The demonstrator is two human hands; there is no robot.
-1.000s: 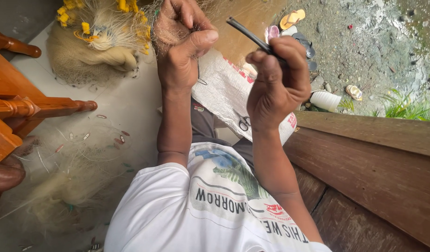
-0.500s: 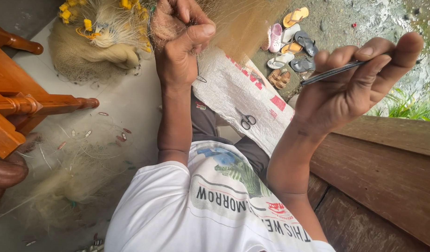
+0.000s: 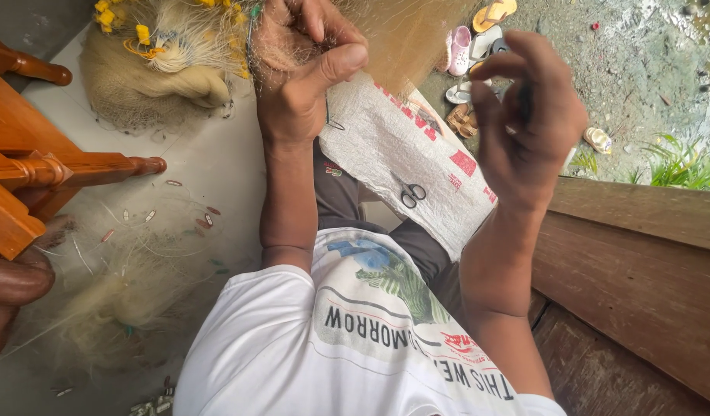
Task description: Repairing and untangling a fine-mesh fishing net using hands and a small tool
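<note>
Head view: looking down over the person's own chest and lap, the picture turned so that the floor runs toward the top edge.
Left hand: the left hand (image 3: pixel 305 73) is clenched on a bunch of fine, pale fishing net (image 3: pixel 405 35), thumb pressed across the curled fingers; the mesh fans away from the fist toward the top of the frame.
Right hand: the right hand (image 3: pixel 528 115) is raised apart from the left, fingers curled inward. A thin dark tool shows faintly between the fingers, but it is blurred, and I cannot tell whether the hand grips it.
Net pile: a heap of the same net (image 3: pixel 159 65) with small yellow floats (image 3: pixel 143 35) lies on the grey floor (image 3: pixel 209 162), just beside the left hand.
Loose net: more thin mesh (image 3: pixel 116 296) spreads over the floor at the lower left.
Lap: a white woven sack (image 3: pixel 405 158) with red print lies across the knees, with small scissors (image 3: pixel 410 194) resting on it, between the two forearms.
Clothing: a white printed T-shirt (image 3: pixel 347 347).
Left edge: a turned wooden furniture frame (image 3: pixel 39 173), and part of another person's limb (image 3: pixel 8 289) below it.
Right edge: a brown wooden plank wall (image 3: pixel 640 262).
Beyond: sandals (image 3: pixel 467 58) lie scattered on the wet ground.
</note>
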